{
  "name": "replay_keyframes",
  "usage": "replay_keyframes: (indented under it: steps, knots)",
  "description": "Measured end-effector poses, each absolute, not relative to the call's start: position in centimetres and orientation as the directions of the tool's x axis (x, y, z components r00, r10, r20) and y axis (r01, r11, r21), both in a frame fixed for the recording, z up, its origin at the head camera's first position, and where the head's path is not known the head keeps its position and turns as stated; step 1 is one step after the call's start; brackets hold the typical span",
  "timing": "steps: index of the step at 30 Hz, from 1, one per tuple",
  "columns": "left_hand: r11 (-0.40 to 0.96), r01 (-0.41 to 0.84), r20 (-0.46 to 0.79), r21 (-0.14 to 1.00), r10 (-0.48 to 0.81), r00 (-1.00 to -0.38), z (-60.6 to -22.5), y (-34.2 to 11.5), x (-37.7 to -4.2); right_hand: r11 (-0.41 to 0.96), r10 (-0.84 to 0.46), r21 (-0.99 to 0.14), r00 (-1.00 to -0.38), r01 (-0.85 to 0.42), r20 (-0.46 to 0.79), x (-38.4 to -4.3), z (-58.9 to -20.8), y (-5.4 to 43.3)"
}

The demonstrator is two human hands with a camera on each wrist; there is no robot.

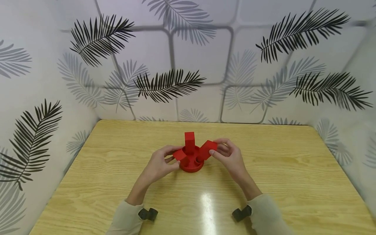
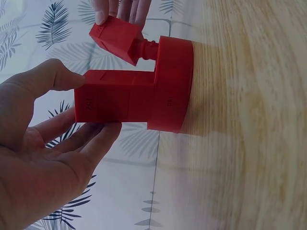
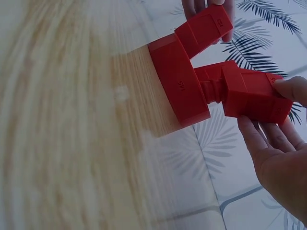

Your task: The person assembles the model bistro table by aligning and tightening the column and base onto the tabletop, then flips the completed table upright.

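Note:
A round red base stands on the table, with three red square blocks at it. My left hand grips the left block between thumb and fingers. That block's lower end meets the base in the left wrist view. On the other side, my right hand pinches the right block, which leans outward. Its ridged, screw-like stem shows between block and base, with the stem's end at the base's top. The third block rises upright at the back of the base, untouched by either hand.
The pale wooden table runs back to a wall with a leaf pattern. More patterned wall closes off the left and right sides. Dark camera mounts sit at both wrists over light sleeves.

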State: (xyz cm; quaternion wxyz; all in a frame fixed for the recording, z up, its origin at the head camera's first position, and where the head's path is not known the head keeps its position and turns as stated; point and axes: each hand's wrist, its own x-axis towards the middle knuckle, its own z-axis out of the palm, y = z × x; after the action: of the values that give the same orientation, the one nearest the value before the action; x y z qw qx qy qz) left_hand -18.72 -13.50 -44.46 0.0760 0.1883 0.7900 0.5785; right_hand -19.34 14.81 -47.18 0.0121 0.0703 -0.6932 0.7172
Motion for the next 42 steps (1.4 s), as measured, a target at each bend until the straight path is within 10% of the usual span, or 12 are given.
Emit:
replay_keyframes:
  steps: [42]
  knots:
    - [0.23, 0.209, 0.098, 0.951, 0.416, -0.904, -44.59, -13.96, -19.11, 0.134, -0.318, -0.953, -0.922, -0.272, 0.219, -19.23, -47.26, 14.61]
